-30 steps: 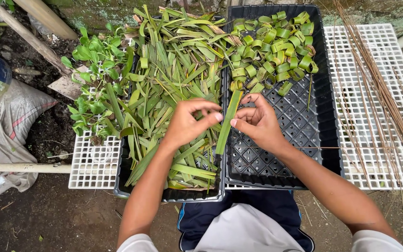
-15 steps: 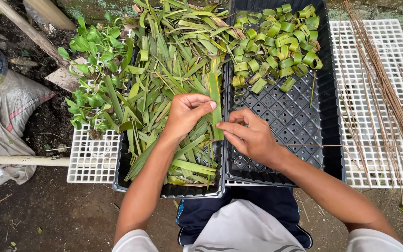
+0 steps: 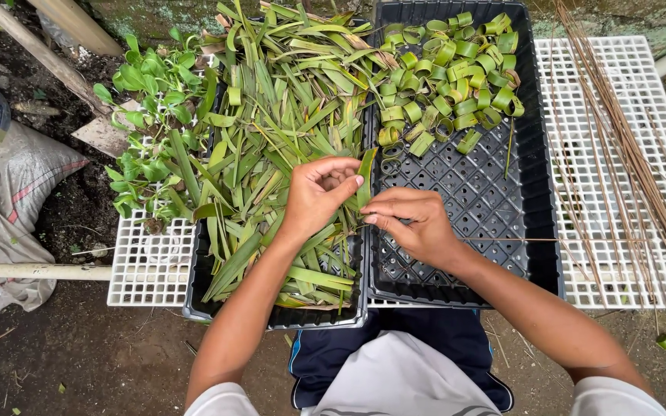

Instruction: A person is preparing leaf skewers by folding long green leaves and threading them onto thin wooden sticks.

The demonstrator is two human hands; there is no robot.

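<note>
We hold a green leaf strip [image 3: 365,176] over the seam between the two black trays [image 3: 541,231], left hand [image 3: 319,196] curled around it, right hand [image 3: 410,223] pinching its lower end. It looks light, pliable and easily creased, so we judge a grip near the ends best.

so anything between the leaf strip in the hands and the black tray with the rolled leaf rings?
Nothing visible. Left hand and right hand hold the leaf strip at the edge of the black tray; its near grid is bare, leaf rings lie farther back.
</note>
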